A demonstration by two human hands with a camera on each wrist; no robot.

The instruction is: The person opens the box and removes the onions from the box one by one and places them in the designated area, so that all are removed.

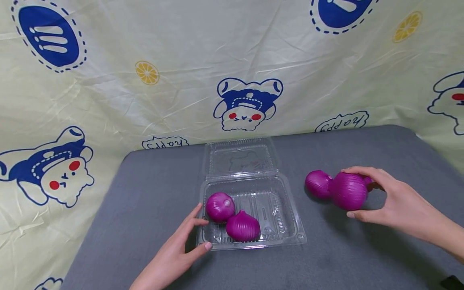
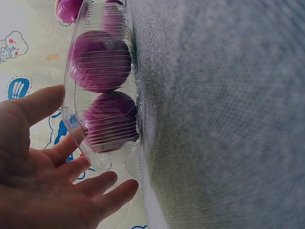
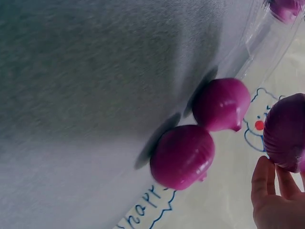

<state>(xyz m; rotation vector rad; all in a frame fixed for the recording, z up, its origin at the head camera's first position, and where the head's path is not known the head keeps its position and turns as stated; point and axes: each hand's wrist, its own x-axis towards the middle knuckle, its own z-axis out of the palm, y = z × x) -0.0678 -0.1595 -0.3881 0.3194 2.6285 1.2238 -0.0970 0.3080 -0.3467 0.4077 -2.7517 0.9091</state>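
My right hand holds a purple onion between thumb and fingers, raised off the table. In the right wrist view, the held onion is at the right edge. A clear plastic clamshell box lies with its lid folded back. Inside its left part are two onions, side by side. My left hand is at the box's front left corner, fingers loosely extended, thumb at the rim. The left wrist view shows the hand beside the clear wall.
Two more onions sit on the grey table, right of the box; the held one partly hides them in the head view. A printed cloth hangs behind the table. A dark object shows at the bottom right corner.
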